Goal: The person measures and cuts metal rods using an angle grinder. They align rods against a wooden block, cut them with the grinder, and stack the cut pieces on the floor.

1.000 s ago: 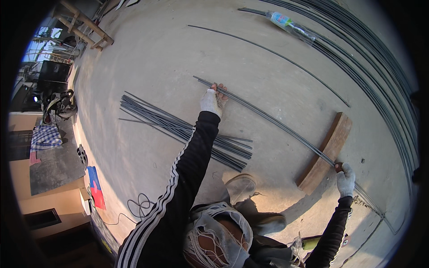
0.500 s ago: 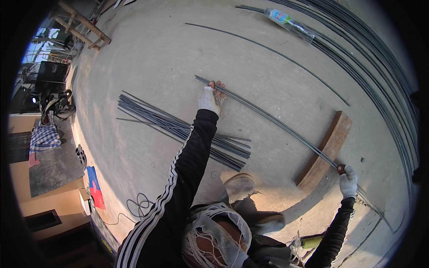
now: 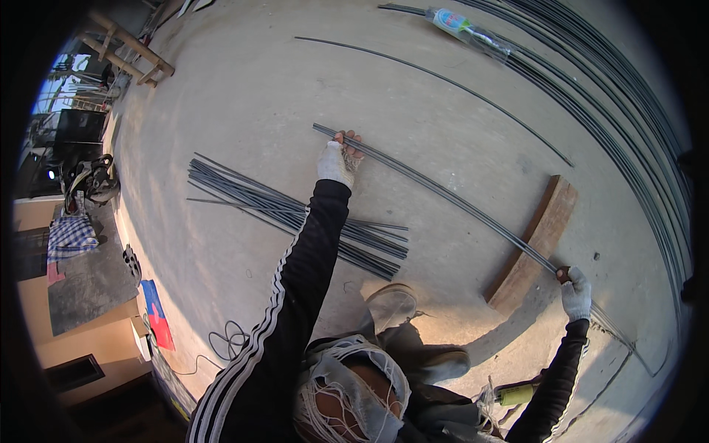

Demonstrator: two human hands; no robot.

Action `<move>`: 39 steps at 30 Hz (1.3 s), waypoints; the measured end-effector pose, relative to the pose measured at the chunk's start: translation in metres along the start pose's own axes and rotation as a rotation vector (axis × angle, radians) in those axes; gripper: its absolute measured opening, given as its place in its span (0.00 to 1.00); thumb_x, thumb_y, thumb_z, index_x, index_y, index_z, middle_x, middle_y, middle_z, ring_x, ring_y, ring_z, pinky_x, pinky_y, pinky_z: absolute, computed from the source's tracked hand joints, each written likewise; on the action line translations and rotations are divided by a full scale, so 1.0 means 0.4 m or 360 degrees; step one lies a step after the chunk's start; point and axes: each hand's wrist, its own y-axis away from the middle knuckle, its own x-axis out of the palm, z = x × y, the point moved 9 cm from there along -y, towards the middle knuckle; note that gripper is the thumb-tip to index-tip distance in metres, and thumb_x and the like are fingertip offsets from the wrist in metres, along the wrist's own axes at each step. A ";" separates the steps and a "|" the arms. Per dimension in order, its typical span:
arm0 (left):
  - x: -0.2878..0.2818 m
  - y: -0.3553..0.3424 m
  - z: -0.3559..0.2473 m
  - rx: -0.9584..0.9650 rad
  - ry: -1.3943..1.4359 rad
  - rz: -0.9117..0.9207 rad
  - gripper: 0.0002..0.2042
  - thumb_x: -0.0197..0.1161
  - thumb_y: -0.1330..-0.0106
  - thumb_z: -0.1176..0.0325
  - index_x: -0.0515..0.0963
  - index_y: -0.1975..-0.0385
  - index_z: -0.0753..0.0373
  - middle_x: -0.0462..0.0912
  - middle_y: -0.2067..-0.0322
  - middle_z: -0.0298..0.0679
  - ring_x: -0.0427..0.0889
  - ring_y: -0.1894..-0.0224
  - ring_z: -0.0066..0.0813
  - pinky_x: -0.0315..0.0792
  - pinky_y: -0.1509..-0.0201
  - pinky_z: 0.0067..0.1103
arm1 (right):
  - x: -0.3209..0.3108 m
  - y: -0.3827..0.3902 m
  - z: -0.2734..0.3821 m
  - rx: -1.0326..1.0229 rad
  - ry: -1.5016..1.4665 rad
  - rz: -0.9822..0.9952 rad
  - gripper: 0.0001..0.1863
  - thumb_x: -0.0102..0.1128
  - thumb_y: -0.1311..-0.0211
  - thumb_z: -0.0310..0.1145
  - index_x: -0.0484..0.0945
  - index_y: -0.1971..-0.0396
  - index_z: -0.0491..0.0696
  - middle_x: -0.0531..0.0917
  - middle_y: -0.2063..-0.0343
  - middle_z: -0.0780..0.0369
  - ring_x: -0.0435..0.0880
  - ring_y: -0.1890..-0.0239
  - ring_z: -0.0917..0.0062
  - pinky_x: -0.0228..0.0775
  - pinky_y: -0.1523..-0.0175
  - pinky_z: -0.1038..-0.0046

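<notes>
Long thin grey rods [image 3: 450, 193] are held in both my hands, running diagonally from upper middle to lower right. My left hand [image 3: 338, 156], in a white fingerless glove, is closed around them near their upper end. My right hand [image 3: 574, 292], gloved alike, grips them lower down, just past a wooden block [image 3: 552, 210] that they cross; whether they touch it I cannot tell. A bundle of shorter rods [image 3: 244, 192] lies on the concrete floor below and left of my left hand. A single rod [image 3: 443, 77] lies farther forward.
Long rods [image 3: 591, 103] with a plastic bottle [image 3: 447, 22] on them curve along the top and right. Left are a wooden frame [image 3: 133, 59], checked cloth [image 3: 72, 238], red-blue mat [image 3: 159, 317] and looped cord [image 3: 225, 343]. My feet [image 3: 391, 303] are below; a green-handled object [image 3: 512, 397] is near my right forearm.
The whole view has shifted slightly left over the last second. Both hands keep their grip on the rods, with little visible movement against the floor.
</notes>
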 end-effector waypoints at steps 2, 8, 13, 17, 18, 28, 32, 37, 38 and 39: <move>0.002 0.003 -0.003 -0.0005 -0.0027 -0.0003 0.08 0.61 0.24 0.61 0.77 0.53 0.56 0.83 0.47 0.40 0.84 0.47 0.41 0.80 0.48 0.39 | -0.001 -0.002 0.004 -0.0032 -0.0017 0.0000 0.09 0.66 0.31 0.34 0.85 0.65 0.43 0.83 0.72 0.53 0.82 0.68 0.67 0.72 0.59 0.67; 0.017 0.018 -0.010 -0.0005 -0.0005 -0.0009 0.10 0.63 0.24 0.62 0.76 0.51 0.60 0.83 0.48 0.41 0.85 0.49 0.40 0.81 0.52 0.37 | 0.002 -0.005 -0.008 0.0000 -0.0017 0.0079 0.08 0.65 0.30 0.33 0.85 0.64 0.43 0.82 0.73 0.54 0.80 0.69 0.70 0.72 0.60 0.67; 0.019 0.029 -0.015 -0.0030 -0.0001 -0.0104 0.10 0.61 0.25 0.66 0.75 0.50 0.60 0.81 0.48 0.43 0.85 0.50 0.44 0.82 0.53 0.39 | 0.005 -0.002 -0.014 -0.0038 -0.0125 0.0079 0.07 0.63 0.30 0.32 0.84 0.63 0.43 0.82 0.74 0.55 0.81 0.68 0.71 0.72 0.60 0.68; 0.008 0.020 -0.075 0.0169 -0.0156 -0.0123 0.16 0.52 0.26 0.77 0.67 0.41 0.62 0.81 0.49 0.45 0.86 0.50 0.44 0.82 0.59 0.35 | 0.007 -0.002 -0.007 0.0005 -0.0096 0.0068 0.06 0.62 0.32 0.28 0.84 0.62 0.42 0.83 0.72 0.55 0.82 0.67 0.72 0.74 0.59 0.69; 0.006 0.020 -0.108 0.0325 -0.0324 -0.0090 0.29 0.55 0.29 0.79 0.54 0.30 0.62 0.83 0.51 0.47 0.86 0.51 0.44 0.84 0.56 0.39 | 0.006 0.000 -0.015 0.0116 0.0011 0.0088 0.06 0.61 0.34 0.27 0.84 0.62 0.42 0.84 0.72 0.55 0.82 0.67 0.72 0.74 0.58 0.69; -0.117 -0.114 -0.237 0.0279 -0.0767 0.0106 0.23 0.63 0.26 0.71 0.68 0.33 0.57 0.85 0.47 0.42 0.84 0.46 0.35 0.81 0.45 0.33 | -0.017 0.002 0.070 0.0330 0.0042 0.0296 0.13 0.56 0.42 0.24 0.83 0.58 0.43 0.89 0.59 0.52 0.87 0.54 0.54 0.78 0.48 0.64; -0.124 -0.160 -0.243 0.0294 -0.0845 0.0137 0.20 0.66 0.27 0.71 0.72 0.37 0.59 0.86 0.49 0.41 0.85 0.49 0.32 0.81 0.46 0.28 | -0.024 0.000 0.102 0.0203 0.0119 0.0314 0.14 0.57 0.41 0.29 0.84 0.57 0.45 0.88 0.57 0.52 0.86 0.52 0.54 0.78 0.47 0.61; -0.137 -0.177 -0.239 0.0268 -0.0857 0.0021 0.17 0.66 0.27 0.70 0.75 0.41 0.60 0.86 0.51 0.39 0.85 0.50 0.31 0.81 0.48 0.26 | -0.023 0.011 0.086 0.0214 0.0045 0.0248 0.14 0.57 0.41 0.30 0.85 0.58 0.47 0.88 0.57 0.53 0.86 0.53 0.55 0.78 0.46 0.61; -0.139 -0.174 -0.244 0.0289 -0.0827 0.0009 0.16 0.66 0.27 0.70 0.76 0.42 0.60 0.85 0.51 0.38 0.85 0.50 0.30 0.82 0.48 0.26 | -0.023 0.011 0.084 0.0208 0.0050 0.0251 0.14 0.57 0.41 0.30 0.85 0.58 0.47 0.88 0.57 0.53 0.86 0.53 0.55 0.77 0.47 0.61; -0.130 -0.171 -0.246 0.0316 -0.0863 0.0056 0.16 0.66 0.28 0.70 0.76 0.42 0.60 0.85 0.51 0.38 0.84 0.50 0.30 0.81 0.48 0.26 | -0.023 0.007 0.088 0.0164 0.0037 0.0250 0.14 0.57 0.41 0.30 0.85 0.58 0.47 0.88 0.57 0.53 0.86 0.53 0.55 0.77 0.47 0.61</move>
